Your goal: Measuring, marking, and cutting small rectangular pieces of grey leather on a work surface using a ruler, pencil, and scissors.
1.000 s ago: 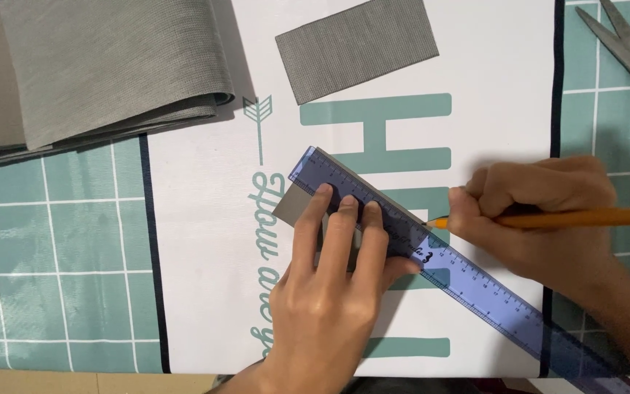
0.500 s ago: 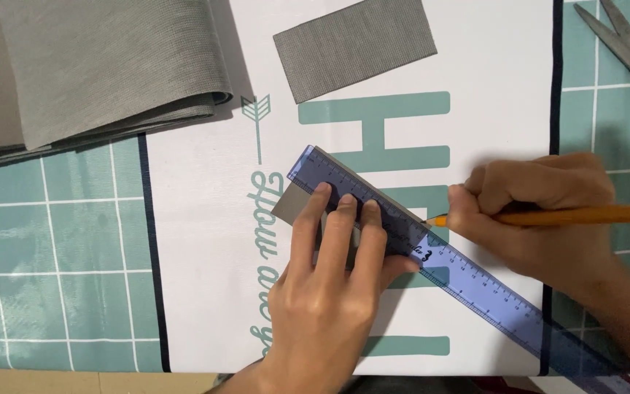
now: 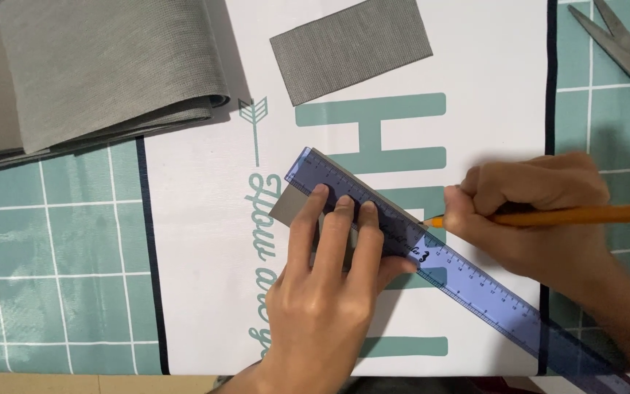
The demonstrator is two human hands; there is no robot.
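Item: blue transparent ruler (image 3: pixel 446 273), laid diagonally over a small grey fabric piece (image 3: pixel 286 208); your left hand (image 3: pixel 329 292) lies flat with fingers spread, pinning both to the tabletop (image 3: pixel 198 255), likely to stop them sliding. Your right hand (image 3: pixel 534 211), beyond the ruler's far edge, is curled tight around an orange pencil (image 3: pixel 585 215), tip at that edge, wrist low.

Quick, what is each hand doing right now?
Left hand: open, fingers flat, pressing the blue ruler onto a grey fabric piece.
Right hand: closed on an orange pencil, tip at the ruler's edge.
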